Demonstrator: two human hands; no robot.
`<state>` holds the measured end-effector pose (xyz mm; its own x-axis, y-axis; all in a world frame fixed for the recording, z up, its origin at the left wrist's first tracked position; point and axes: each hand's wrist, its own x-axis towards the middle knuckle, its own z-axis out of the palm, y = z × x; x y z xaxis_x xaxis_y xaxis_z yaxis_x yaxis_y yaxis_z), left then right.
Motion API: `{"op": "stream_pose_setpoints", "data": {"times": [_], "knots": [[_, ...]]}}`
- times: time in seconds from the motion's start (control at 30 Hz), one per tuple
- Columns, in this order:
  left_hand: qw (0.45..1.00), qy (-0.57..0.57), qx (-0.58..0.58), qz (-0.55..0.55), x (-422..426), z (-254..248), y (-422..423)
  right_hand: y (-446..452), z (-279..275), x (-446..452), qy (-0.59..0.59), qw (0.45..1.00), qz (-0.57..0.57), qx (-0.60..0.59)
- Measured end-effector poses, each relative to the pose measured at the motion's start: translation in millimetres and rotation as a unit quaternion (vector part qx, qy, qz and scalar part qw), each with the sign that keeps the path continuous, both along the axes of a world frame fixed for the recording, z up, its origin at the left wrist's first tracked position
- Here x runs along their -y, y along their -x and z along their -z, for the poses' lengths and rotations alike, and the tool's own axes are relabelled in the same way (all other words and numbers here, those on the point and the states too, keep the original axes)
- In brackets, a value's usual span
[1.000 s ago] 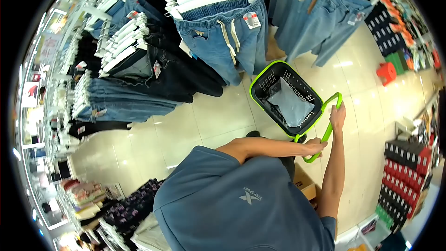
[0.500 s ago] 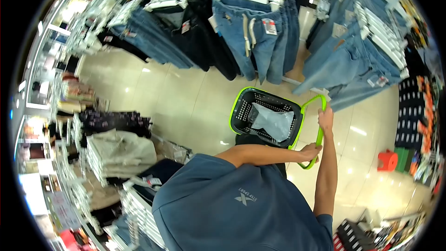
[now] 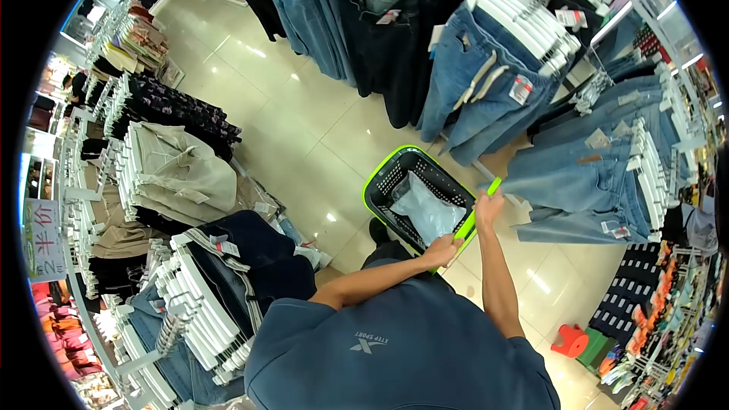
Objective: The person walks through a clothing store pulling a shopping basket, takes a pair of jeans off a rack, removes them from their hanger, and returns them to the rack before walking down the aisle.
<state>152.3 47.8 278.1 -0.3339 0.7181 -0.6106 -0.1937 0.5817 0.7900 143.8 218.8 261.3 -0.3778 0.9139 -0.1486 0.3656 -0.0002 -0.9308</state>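
Note:
A dark shopping basket with a bright green rim stands in front of me, just above the floor or on it; I cannot tell which. Inside lies a clear plastic bag with pale grey contents. Both my hands grip the basket's green handle. My left hand is closed around its nearer end. Farther along, my right hand is wrapped around the other end, where a short piece of handle sticks out past the fingers.
Racks of blue jeans and dark trousers stand ahead and to the right. On the left hang beige garments and navy clothes. A red stool stands at lower right. Tiled floor runs between the racks.
The view has turned, so the racks shift and tilt across it. The handle now sits lower against the basket's near side, and my hands have moved left with it.

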Motion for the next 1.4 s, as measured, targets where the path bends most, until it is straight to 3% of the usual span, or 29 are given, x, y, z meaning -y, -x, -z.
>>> {"op": "stream_pose_setpoints", "data": {"times": [0.1, 0.27, 0.3, 0.37, 0.47, 0.7, 0.83, 0.93, 1.03, 1.17, 1.2, 1.4], "knots": [[0.996, -0.017, 0.005, -0.082, 15.8, -29.0, 32.7, 33.0, -1.3, 7.0, 0.031, 0.999, 0.003, -0.022], [0.985, -0.079, -0.018, -0.152, 38.5, 10.7, 72.8, 83.9, -20.6, 40.5, 0.001, 1.000, 0.003, 0.005], [0.987, -0.071, 0.003, -0.145, 44.6, 2.9, 86.7, 94.7, -13.6, 41.6, 0.023, 0.998, -0.005, -0.053], [0.980, -0.073, -0.018, -0.182, 52.8, 17.0, 99.8, 116.5, -11.1, 49.8, 0.019, 0.998, -0.023, -0.051], [0.974, -0.051, -0.045, -0.215, 74.5, -6.7, 135.0, 148.6, -11.7, 65.9, 0.024, 0.998, -0.038, -0.054], [0.934, -0.036, -0.182, -0.304, 130.0, -5.9, 198.8, 217.2, -23.5, 120.6, 0.058, 0.988, -0.130, -0.062], [0.932, 0.007, -0.228, -0.280, 153.2, -20.9, 219.8, 235.6, -18.8, 140.9, 0.048, 0.988, -0.136, -0.053], [0.950, 0.027, -0.201, -0.237, 159.6, -13.4, 232.5, 230.5, -14.4, 148.9, 0.048, 0.991, -0.116, -0.048], [0.968, 0.044, -0.157, -0.191, 159.7, 4.9, 236.7, 225.3, 31.8, 133.1, -0.006, 0.990, -0.143, -0.002], [0.977, 0.076, -0.150, -0.130, 152.3, 46.7, 244.6, 230.4, 55.9, 115.0, 0.076, 0.967, -0.205, 0.129], [0.976, 0.092, -0.155, -0.122, 149.3, 49.3, 251.5, 238.4, 35.9, 115.7, 0.180, 0.955, -0.201, 0.121], [0.955, 0.192, -0.219, -0.046, 109.7, 74.0, 297.6, 288.7, 69.0, 65.9, 0.298, 0.880, -0.328, 0.172]]}}
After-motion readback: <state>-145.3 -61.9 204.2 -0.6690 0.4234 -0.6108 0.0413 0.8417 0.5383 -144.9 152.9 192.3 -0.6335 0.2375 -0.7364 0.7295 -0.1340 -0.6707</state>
